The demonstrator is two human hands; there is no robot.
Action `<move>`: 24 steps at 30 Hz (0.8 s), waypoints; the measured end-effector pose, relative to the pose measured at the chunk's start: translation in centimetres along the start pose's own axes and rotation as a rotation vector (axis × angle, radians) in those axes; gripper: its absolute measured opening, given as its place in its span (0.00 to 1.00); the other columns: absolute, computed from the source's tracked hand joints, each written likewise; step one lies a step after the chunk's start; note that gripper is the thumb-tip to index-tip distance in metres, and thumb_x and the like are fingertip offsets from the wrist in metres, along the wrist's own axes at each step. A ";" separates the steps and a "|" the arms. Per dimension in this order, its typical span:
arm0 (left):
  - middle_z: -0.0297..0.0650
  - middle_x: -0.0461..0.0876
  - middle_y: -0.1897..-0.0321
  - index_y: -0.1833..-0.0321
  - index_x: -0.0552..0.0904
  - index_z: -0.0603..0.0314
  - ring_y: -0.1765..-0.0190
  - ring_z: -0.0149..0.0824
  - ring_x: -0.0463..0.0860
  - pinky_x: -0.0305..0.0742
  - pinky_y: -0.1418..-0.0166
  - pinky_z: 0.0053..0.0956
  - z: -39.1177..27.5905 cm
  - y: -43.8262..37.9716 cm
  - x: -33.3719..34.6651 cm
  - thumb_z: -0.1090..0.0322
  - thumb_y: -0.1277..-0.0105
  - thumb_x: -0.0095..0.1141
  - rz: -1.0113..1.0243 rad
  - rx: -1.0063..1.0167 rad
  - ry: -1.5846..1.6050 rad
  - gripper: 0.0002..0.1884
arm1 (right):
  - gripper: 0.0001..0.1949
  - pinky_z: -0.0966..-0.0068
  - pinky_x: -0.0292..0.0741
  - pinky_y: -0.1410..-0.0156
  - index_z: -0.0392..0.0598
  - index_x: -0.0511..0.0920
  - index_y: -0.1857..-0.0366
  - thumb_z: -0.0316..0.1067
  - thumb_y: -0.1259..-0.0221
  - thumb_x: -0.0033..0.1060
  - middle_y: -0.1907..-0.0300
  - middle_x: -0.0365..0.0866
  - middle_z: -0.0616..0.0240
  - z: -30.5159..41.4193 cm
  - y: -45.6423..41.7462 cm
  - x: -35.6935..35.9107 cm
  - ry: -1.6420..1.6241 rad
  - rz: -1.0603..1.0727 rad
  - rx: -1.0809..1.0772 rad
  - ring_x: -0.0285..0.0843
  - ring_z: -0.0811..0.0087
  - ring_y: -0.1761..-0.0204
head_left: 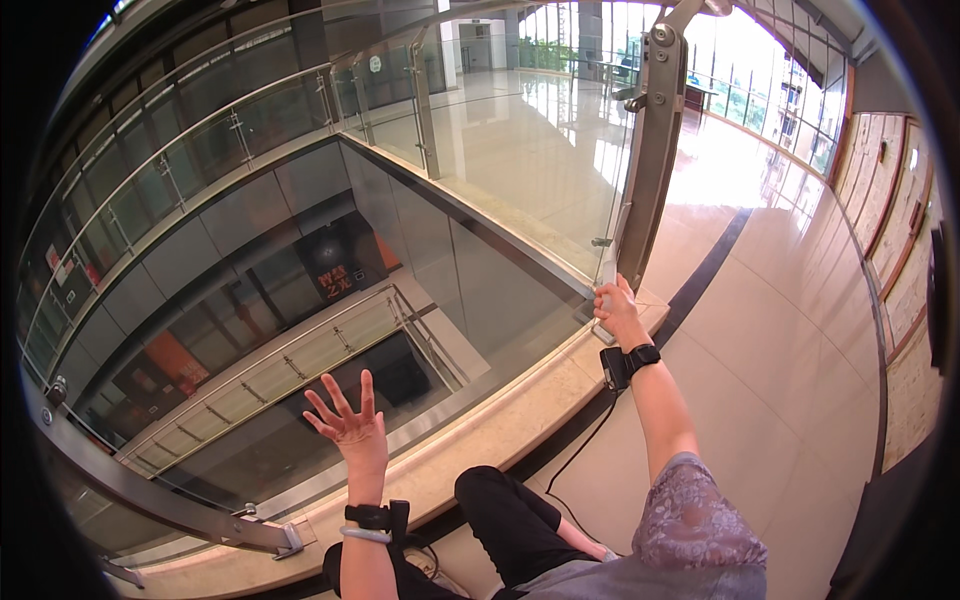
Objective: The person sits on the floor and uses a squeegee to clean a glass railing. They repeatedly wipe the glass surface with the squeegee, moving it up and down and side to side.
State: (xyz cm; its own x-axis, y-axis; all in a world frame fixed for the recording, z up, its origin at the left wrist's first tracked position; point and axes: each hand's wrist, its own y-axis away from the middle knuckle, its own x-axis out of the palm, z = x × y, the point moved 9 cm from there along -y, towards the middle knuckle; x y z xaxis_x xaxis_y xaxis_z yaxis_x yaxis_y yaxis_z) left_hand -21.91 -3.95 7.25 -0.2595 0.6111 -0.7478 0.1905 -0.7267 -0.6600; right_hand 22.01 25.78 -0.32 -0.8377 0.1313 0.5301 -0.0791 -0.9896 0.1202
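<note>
My left hand [352, 420] is raised with its fingers spread and holds nothing. It is at the clear glass panel [517, 352] of a balustrade; whether the palm touches the glass I cannot tell. My right hand [619, 311] is closed around a slim white object [610, 266], low beside a metal railing post [657, 161]. That object stands upright along the panel's right edge, and my fingers hide part of it, so its kind is unclear. Below both hands runs a beige stone curb [480, 480].
Behind the glass lies an open atrium with a lower-floor railing [262, 367]. Another metal post [172, 510] stands at lower left. A black cable [574, 457] hangs from my right wrist's strapped device [628, 364]. Wooden panels [877, 195] line the right side above the tiled floor [787, 360].
</note>
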 end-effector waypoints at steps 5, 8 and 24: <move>0.55 0.34 0.19 0.22 0.55 0.24 0.21 0.69 0.33 0.35 0.23 0.68 -0.1 0.0 0.1 0.54 0.54 0.77 -0.019 0.000 -0.018 0.56 | 0.42 0.76 0.66 0.82 0.68 0.50 0.24 0.20 0.42 0.52 0.74 0.69 0.67 -8.2 5.2 -0.1 0.048 0.012 0.009 0.69 0.72 0.82; 0.55 0.34 0.19 0.22 0.55 0.24 0.21 0.69 0.34 0.36 0.23 0.68 0.9 0.8 0.4 0.53 0.54 0.77 -0.022 -0.005 -0.062 0.56 | 0.44 0.78 0.58 0.83 0.66 0.46 0.22 0.16 0.43 0.48 0.75 0.69 0.67 -13.3 13.8 3.0 0.104 0.082 0.252 0.67 0.74 0.82; 0.56 0.34 0.19 0.21 0.55 0.26 0.21 0.69 0.33 0.34 0.22 0.67 0.6 1.0 0.5 0.57 0.52 0.76 -0.021 -0.008 -0.030 0.55 | 0.34 0.78 0.58 0.84 0.70 0.58 0.36 0.20 0.45 0.50 0.68 0.69 0.64 -16.5 14.2 3.8 0.018 0.057 0.439 0.68 0.68 0.80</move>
State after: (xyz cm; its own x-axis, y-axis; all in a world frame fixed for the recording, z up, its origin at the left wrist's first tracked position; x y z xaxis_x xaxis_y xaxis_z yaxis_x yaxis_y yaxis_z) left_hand -22.44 -4.60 6.24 -0.2922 0.6166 -0.7310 0.1925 -0.7108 -0.6765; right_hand 8.79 11.22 -10.50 -0.8439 0.0723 0.5316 0.2011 -0.8760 0.4384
